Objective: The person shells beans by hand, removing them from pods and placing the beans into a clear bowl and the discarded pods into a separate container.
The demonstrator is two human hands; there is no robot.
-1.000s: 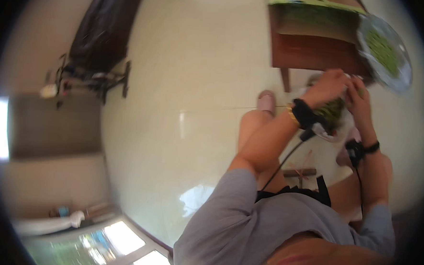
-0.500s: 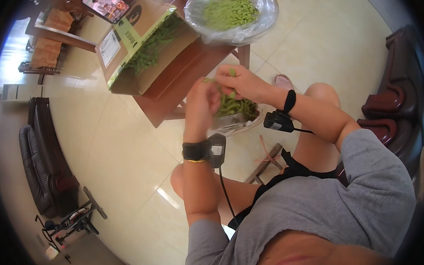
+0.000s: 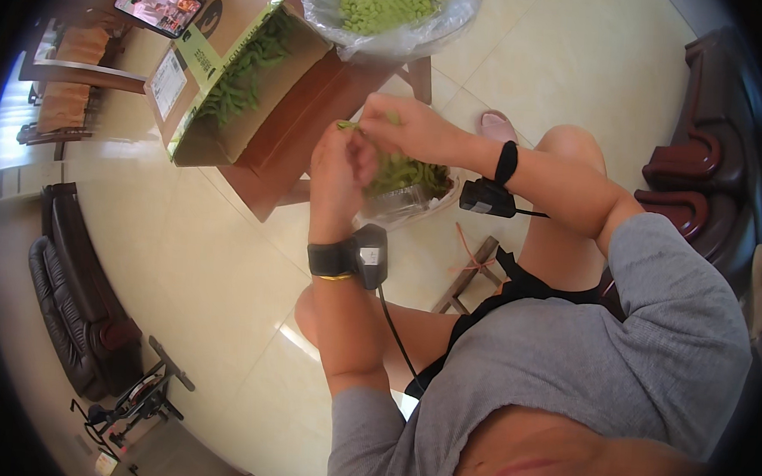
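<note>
My left hand (image 3: pixel 339 174) is closed around a green bean pod (image 3: pixel 347 125), its fingers curled beside those of my right hand (image 3: pixel 408 127), which pinches at the same pod. Just below them a lined container (image 3: pixel 424 182) holds many pods, partly hidden by my hands. More pods (image 3: pixel 243 76) lie inside an open cardboard box (image 3: pixel 176 78) on a small wooden table (image 3: pixel 275 163). Behind it, a plastic-lined bowl (image 3: pixel 458 9) holds shelled green beans (image 3: pixel 391 4). Both wrists carry black straps with small boxes and cables.
A phone (image 3: pixel 156 2) showing a video stands at the box's top. Dark sofas (image 3: pixel 705 143) (image 3: pixel 76 300) flank me, with exercise equipment (image 3: pixel 131 406) at lower left. A small wooden stool frame (image 3: pixel 469 277) with pink cord sits between my legs on the tiled floor (image 3: pixel 198 280).
The view swung sharply from a second ago, bringing the box, phone and bowl into full sight. Since half a second ago my joined hands and the surroundings have shifted slightly up and left in frame.
</note>
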